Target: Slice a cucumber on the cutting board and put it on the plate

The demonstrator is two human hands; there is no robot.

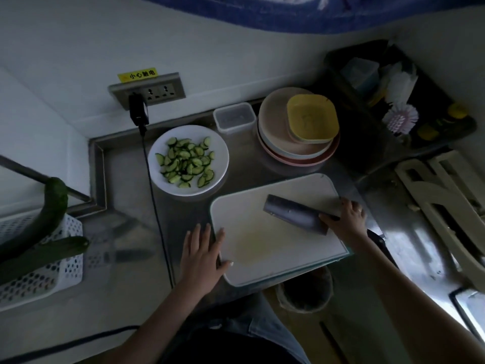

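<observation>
The white cutting board (257,261) lies on the steel counter with a wet stain and no cucumber on it. My right hand (346,219) grips the handle of a dark cleaver (294,214), whose blade rests flat on the board's far right part. My left hand (203,256) lies flat with fingers spread at the board's left edge, thumb on the board. A white plate (217,151), left of and beyond the board, holds several cucumber slices (186,162). Two whole cucumbers (52,206) stick out of a white perforated basket (52,274) at far left.
A stack of coloured plates (296,145) topped by a yellow square dish (312,119) stands behind the board, beside a clear lidded box (234,117). A black cable (154,203) runs from the wall socket (148,90) down the counter. A dark rack with brushes (399,101) is at right.
</observation>
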